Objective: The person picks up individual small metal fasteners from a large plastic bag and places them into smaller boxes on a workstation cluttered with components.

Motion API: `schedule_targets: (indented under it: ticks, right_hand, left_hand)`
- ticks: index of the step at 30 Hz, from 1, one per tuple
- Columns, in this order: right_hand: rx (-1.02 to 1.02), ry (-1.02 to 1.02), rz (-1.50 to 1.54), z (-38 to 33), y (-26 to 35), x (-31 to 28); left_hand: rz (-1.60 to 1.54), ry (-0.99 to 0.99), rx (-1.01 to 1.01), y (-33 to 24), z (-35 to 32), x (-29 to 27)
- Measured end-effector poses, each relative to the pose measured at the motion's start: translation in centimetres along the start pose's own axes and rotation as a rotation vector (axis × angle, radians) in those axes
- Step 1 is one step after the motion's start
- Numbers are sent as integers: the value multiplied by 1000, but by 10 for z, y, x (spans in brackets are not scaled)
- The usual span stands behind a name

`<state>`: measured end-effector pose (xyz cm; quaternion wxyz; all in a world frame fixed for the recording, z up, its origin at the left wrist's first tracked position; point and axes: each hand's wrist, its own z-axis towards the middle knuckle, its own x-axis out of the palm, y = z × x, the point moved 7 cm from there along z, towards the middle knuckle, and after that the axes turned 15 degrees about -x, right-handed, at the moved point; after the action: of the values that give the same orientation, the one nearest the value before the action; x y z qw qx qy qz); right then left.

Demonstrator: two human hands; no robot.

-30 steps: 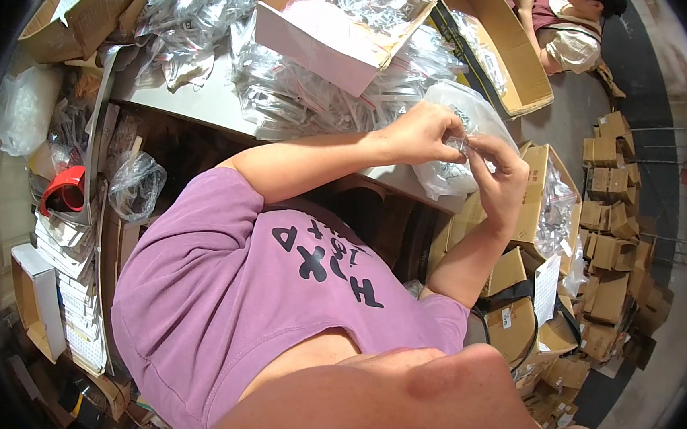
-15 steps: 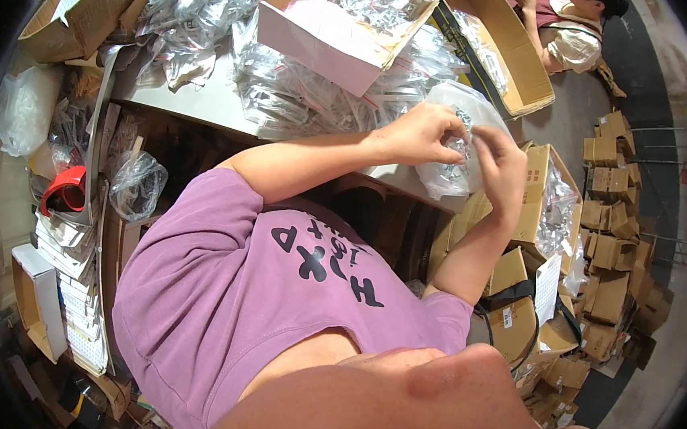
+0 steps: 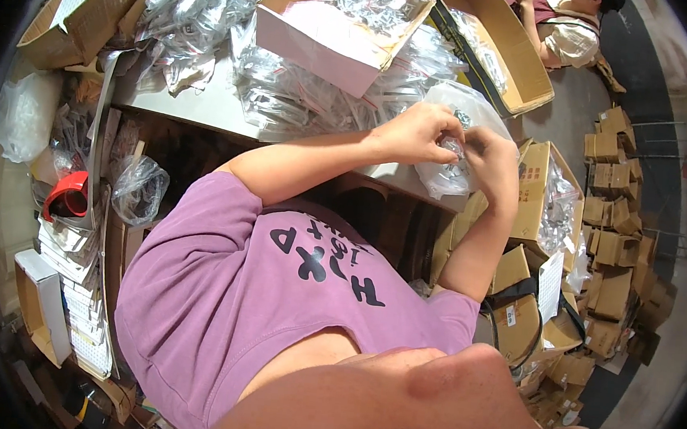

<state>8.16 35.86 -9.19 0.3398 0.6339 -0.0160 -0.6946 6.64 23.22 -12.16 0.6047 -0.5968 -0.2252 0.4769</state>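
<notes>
At the table's near edge, both my hands meet on a large clear plastic bag full of small metal parts. My left hand pinches at the bag's top, its fingers curled around the plastic. Touching it from the right, my right hand grips the same bag. Beside and behind the hands lies a pile of small filled zip bags. Further back stands an open pale pink box with more bags inside.
The white table is crowded with bags and cardboard boxes. A long open carton sits back right, with another person beyond it. Flat cartons lie on the floor at right. A red object sits at left.
Both hands stay on the bag; the fingers have shifted slightly at its top. Nothing else has moved.
</notes>
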Motion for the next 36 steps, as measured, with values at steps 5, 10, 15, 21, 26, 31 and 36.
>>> schedule_targets:
  ticks: [5, 10, 15, 21, 26, 31, 36]
  right_hand:
    - [68, -155, 286, -6, -8, -13]
    - [60, -207, 386, -9, -12, -15]
    - [-25, -307, 591, -9, 4, -21]
    - [-162, -172, 342, -6, 30, -21]
    - [-156, -247, 384, -6, 30, -21]
    - [-190, -210, 345, -6, 37, -26]
    - [-288, -43, 86, -7, 48, -23]
  left_hand:
    - [17, 17, -61, 0, 1, 1]
    - [13, 19, -73, 1, 2, 2]
    - [34, 15, -73, 1, 4, 3]
    - [68, 7, -100, 3, 5, 2]
    - [34, 9, -67, -1, 6, 2]
    - [24, 43, -70, 1, 8, 4]
    - [-41, 126, -74, -2, 9, 2]
